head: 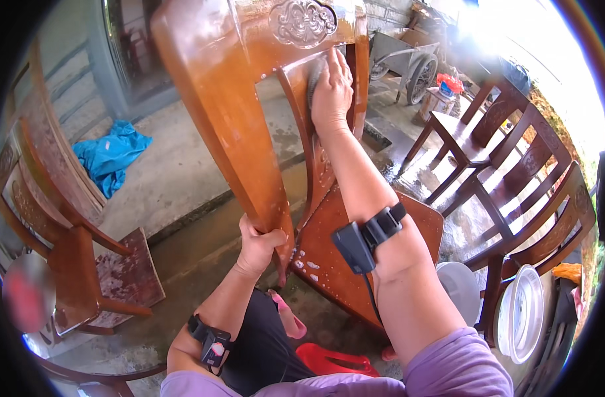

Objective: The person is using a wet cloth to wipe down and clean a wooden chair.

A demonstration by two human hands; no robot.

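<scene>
A varnished wooden chair (228, 134) stands right before me, its top rail bearing a carved medallion (302, 24). My left hand (257, 245) grips the lower part of its near back post. With fingers stretched out, my right hand (333, 92) presses a grey scrubbing pad (314, 82) against the upper part of the curved back splat (298, 92). The pad is mostly hidden under the palm. White suds and drops dot the brown wooden seat (381, 248), and smaller drops cling to the back.
Several dark wooden chairs (525, 164) stand on wet ground at the right, near a metal basin (520, 312). Another chair (74, 258) is at the left. A blue plastic sheet or bag (115, 154) lies on concrete. A wheelbarrow (406, 62) stands behind; something red plastic (337, 360) is near my feet.
</scene>
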